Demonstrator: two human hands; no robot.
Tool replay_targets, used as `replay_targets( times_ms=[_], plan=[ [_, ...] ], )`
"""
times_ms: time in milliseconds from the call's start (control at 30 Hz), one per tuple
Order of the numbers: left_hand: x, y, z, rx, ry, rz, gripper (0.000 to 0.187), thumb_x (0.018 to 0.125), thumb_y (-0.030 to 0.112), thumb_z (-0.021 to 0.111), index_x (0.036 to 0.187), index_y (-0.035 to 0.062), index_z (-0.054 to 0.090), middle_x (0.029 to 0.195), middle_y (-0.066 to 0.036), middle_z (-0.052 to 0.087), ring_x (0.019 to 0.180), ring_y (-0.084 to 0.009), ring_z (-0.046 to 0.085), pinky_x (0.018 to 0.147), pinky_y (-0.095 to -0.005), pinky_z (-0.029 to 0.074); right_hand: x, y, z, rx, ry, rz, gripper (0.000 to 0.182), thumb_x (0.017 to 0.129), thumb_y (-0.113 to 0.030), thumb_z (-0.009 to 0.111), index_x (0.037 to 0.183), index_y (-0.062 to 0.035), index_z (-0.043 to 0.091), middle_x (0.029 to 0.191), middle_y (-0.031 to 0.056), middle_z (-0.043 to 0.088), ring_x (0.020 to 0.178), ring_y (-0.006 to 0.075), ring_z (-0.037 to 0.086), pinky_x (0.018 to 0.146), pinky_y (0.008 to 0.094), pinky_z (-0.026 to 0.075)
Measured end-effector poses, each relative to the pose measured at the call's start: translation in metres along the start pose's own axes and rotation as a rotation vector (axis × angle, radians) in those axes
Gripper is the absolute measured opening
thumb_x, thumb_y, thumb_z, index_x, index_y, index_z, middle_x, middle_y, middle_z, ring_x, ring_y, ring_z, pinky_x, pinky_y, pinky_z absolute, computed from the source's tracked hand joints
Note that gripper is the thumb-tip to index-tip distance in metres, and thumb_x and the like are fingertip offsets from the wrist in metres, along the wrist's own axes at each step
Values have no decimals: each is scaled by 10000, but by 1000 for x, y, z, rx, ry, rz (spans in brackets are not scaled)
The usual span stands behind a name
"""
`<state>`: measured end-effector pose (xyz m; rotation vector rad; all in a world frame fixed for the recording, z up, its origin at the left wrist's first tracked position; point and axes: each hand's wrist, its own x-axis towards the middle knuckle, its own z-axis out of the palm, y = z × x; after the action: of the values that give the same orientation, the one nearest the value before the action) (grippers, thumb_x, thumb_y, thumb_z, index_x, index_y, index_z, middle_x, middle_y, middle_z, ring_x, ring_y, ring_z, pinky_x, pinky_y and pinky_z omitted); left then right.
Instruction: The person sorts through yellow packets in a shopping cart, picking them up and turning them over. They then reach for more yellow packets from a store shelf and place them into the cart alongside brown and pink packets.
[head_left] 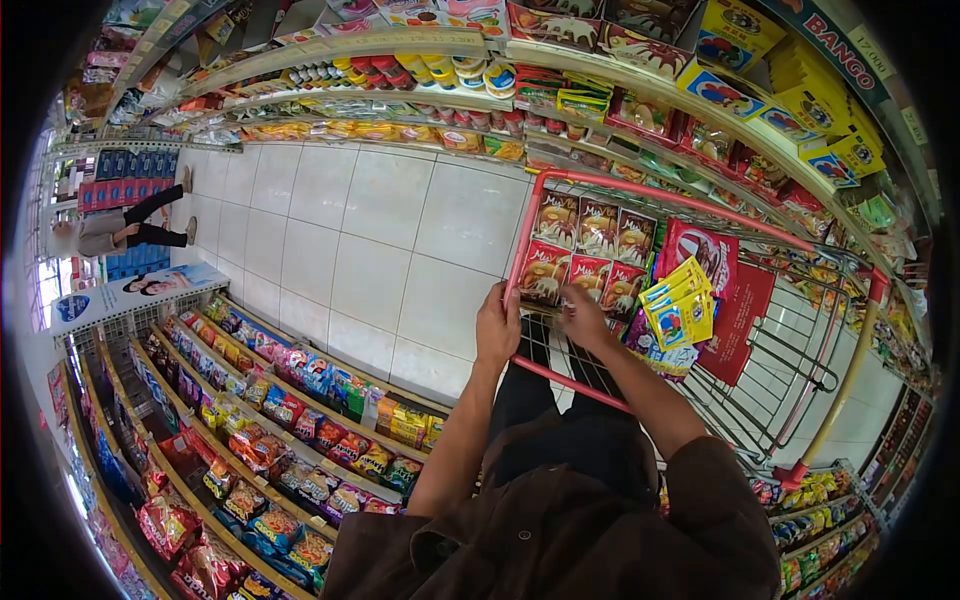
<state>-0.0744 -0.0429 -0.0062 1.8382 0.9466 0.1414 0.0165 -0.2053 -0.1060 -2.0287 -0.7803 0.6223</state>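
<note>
A shopping cart (590, 386) with a red rim stands in front of me. Inside its near end lie several brown and red boxes (590, 268) with dessert pictures, set in two rows. My left hand (497, 328) is closed around the cart's rim at the corner beside the boxes. My right hand (586, 318) is over the basket at the lower edge of the boxes, fingers curled; what they hold, if anything, is hidden. Near it are yellow sachets (680, 305), fanned out on a red and pink packet (697, 250) and a purple-blue packet (660, 357).
Shelves with boxes and yellow packs (735, 45) run along the far side. Snack bags (290, 410) fill slanted shelves at the lower left. A tiled floor (380, 225) lies between. Another person (110, 232) stands at the far left. The cart's yellow handle (848, 370) is to the right.
</note>
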Motion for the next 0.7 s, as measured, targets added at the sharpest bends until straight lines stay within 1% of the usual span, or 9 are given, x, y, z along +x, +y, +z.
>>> replay_targets(
  times_ms=[100, 133, 200, 233, 367, 500, 567, 667, 700],
  plan=[
    [-1, -3, 2, 9, 19, 19, 311, 978, 254, 462, 1063, -23, 576, 860, -240, 626, 802, -417, 609, 715, -441, 476, -12, 37, -23, 109, 49, 320, 266, 757, 24, 564, 1017, -18, 603, 904, 142, 653, 822, 314, 654, 730, 337, 519],
    [1, -4, 2, 15, 25, 31, 313, 978, 254, 462, 1068, -23, 576, 859, -241, 625, 801, -419, 607, 714, -442, 476, -16, 43, -29, 106, 51, 322, 266, 757, 24, 564, 1017, -18, 603, 904, 142, 653, 822, 314, 654, 730, 337, 519],
    [0, -3, 1, 12, 13, 18, 316, 979, 256, 461, 1067, -25, 577, 858, -239, 624, 797, -415, 608, 711, -440, 476, -30, 47, -41, -58, -129, 423, 208, 734, 2, 573, 937, -9, 619, 790, 143, 666, 749, 326, 656, 706, 347, 511],
    [0, -2, 1, 11, 6, 9, 319, 980, 258, 459, 1066, -26, 577, 856, -238, 624, 793, -411, 609, 709, -437, 477, -33, 46, -46, -177, -281, 449, 205, 741, -68, 629, 934, -1, 623, 832, 183, 672, 796, 340, 659, 732, 392, 516],
    [0, 1, 1, 20, -4, -15, 321, 984, 260, 457, 1065, -26, 579, 843, -228, 622, 762, -383, 609, 692, -422, 476, -43, 32, -40, -453, -416, 436, 260, 793, -184, 655, 976, 1, 639, 866, 206, 672, 878, 370, 653, 781, 444, 523],
    [0, 1, 2, -5, -9, -38, 317, 987, 257, 457, 1071, -22, 581, 833, -216, 622, 725, -348, 600, 674, -404, 472, -43, 56, -17, -575, -390, 226, 215, 812, -155, 598, 966, -15, 654, 865, 197, 677, 872, 351, 664, 786, 447, 527],
    [0, -1, 2, 5, -6, -40, 313, 987, 254, 458, 1074, -20, 582, 832, -215, 623, 716, -342, 598, 670, -400, 472, -34, 55, -12, -737, -601, 204, 203, 797, -115, 559, 948, -35, 670, 889, 189, 680, 876, 328, 671, 766, 450, 533],
    [0, -3, 4, -8, 18, -6, 306, 985, 247, 463, 1078, -18, 584, 837, -213, 627, 725, -345, 604, 675, -400, 475, -28, 52, -14, -783, -611, 123, 218, 748, -88, 555, 922, -53, 681, 891, 165, 684, 868, 326, 671, 735, 442, 540],
    [1, -4, 5, -10, 26, 14, 319, 993, 264, 459, 1080, -17, 583, 758, -145, 590, 660, -232, 544, 617, -345, 444, -29, 57, -11, -784, -610, 123, 218, 748, -88, 555, 922, -53, 681, 891, 165, 684, 868, 326, 671, 735, 442, 540]
  ],
)
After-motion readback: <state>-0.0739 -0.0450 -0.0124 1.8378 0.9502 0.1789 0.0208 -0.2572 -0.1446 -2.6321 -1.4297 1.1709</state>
